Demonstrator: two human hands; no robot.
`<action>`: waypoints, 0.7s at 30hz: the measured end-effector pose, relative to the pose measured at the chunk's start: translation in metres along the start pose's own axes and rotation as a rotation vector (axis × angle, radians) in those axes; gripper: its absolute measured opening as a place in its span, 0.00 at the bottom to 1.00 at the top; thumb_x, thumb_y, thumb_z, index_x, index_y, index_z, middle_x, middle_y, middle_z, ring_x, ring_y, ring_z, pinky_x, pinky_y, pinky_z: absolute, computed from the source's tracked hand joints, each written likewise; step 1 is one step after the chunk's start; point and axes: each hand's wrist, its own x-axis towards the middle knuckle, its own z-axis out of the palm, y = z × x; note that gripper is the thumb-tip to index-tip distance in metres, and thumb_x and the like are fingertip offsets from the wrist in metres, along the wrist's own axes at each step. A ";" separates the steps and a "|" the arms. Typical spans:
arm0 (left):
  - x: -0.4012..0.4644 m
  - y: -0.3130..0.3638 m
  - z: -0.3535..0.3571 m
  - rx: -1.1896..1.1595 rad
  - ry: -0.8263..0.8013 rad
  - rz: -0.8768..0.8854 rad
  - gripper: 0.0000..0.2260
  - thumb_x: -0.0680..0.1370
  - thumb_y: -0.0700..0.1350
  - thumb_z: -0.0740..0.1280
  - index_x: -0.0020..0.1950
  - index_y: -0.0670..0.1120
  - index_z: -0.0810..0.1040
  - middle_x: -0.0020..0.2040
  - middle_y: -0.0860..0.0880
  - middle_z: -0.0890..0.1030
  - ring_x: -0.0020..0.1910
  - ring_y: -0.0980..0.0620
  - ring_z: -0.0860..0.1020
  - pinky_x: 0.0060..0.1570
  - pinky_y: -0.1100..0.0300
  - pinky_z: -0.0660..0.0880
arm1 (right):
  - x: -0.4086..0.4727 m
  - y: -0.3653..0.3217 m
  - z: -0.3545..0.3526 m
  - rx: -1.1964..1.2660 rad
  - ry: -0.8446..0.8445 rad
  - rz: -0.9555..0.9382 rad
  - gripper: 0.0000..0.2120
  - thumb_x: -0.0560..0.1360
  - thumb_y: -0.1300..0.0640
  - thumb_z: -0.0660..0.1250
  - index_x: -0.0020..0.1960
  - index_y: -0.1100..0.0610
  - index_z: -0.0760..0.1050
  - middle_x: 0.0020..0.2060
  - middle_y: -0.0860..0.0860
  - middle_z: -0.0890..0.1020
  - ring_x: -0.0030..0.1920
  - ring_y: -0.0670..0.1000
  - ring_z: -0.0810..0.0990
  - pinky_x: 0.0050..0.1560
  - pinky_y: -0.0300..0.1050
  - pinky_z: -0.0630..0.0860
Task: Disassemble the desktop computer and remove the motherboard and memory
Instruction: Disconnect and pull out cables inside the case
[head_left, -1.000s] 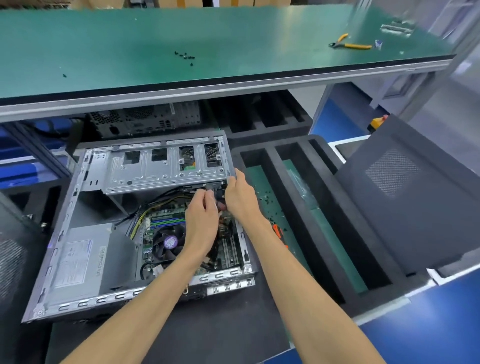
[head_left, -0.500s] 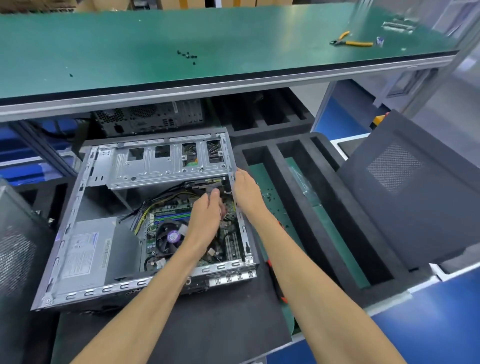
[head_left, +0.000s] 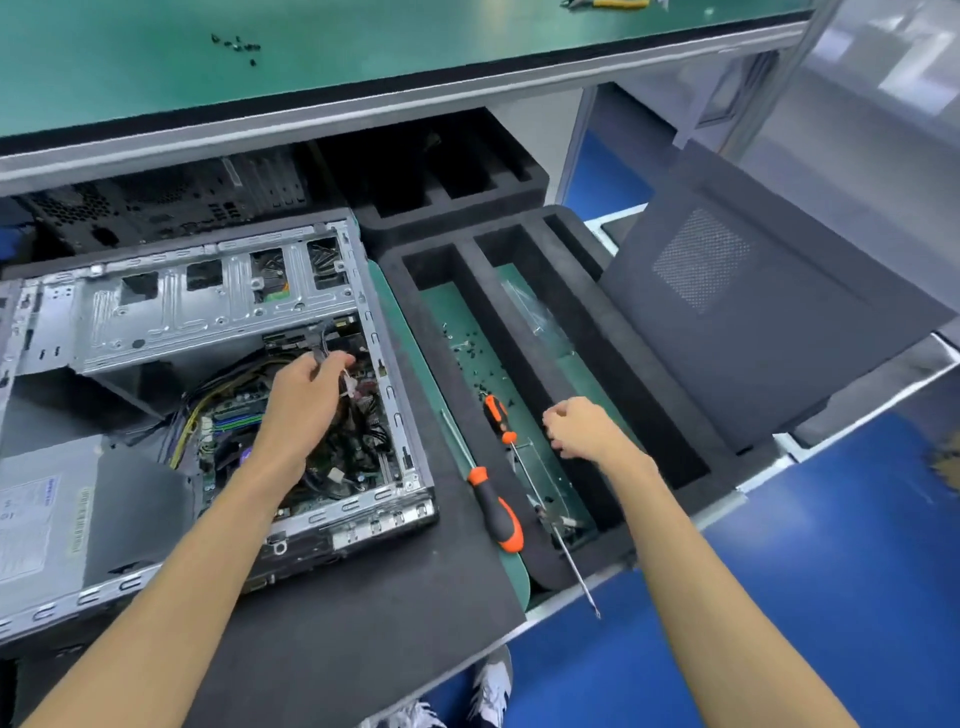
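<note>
The open desktop case (head_left: 396, 415) lies on its side on black foam. Inside it I see the motherboard (head_left: 228, 415) with its cables, and the silver drive cage (head_left: 208, 312) above it. The grey power supply (head_left: 47, 519) fills the case's left end. My left hand (head_left: 304, 387) reaches into the case and pinches a black cable (head_left: 326, 338) just under the drive cage. A white connector (head_left: 349, 385) hangs beside its fingers. My right hand (head_left: 582, 426) hovers outside the case over the foam tray, fingers loosely curled and holding nothing. Memory sticks are not clearly visible.
The black foam tray (head_left: 623, 374) to the right holds a small orange-black screwdriver (head_left: 496, 415) and loose screws (head_left: 467, 353). A larger screwdriver (head_left: 496, 512) lies beside the tray. The case's side panel (head_left: 753, 322) leans at right. Another case (head_left: 171, 202) stands under the green bench (head_left: 363, 47).
My right hand has left the case and moved right, over the foam tray. My left hand stays inside the case on the cable. The view has dropped closer to the case.
</note>
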 end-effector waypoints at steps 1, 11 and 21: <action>0.000 -0.001 0.001 0.005 -0.004 0.005 0.17 0.81 0.58 0.58 0.61 0.53 0.80 0.39 0.48 0.69 0.39 0.49 0.73 0.54 0.46 0.76 | -0.003 0.006 0.003 -0.112 -0.070 0.006 0.17 0.77 0.61 0.55 0.58 0.67 0.78 0.49 0.60 0.83 0.43 0.56 0.81 0.57 0.56 0.81; 0.000 -0.002 0.004 -0.058 0.015 0.010 0.22 0.79 0.67 0.52 0.59 0.58 0.79 0.53 0.59 0.77 0.55 0.51 0.76 0.62 0.42 0.72 | -0.026 0.023 0.018 -0.479 -0.483 0.020 0.26 0.72 0.65 0.62 0.69 0.63 0.72 0.38 0.57 0.77 0.35 0.56 0.72 0.38 0.45 0.68; 0.002 -0.005 0.007 -0.066 -0.024 0.022 0.20 0.78 0.67 0.54 0.53 0.58 0.80 0.52 0.55 0.80 0.52 0.57 0.76 0.56 0.49 0.73 | -0.039 0.038 0.011 -0.445 -0.682 -0.033 0.41 0.70 0.58 0.75 0.77 0.48 0.59 0.47 0.58 0.75 0.44 0.54 0.70 0.45 0.49 0.68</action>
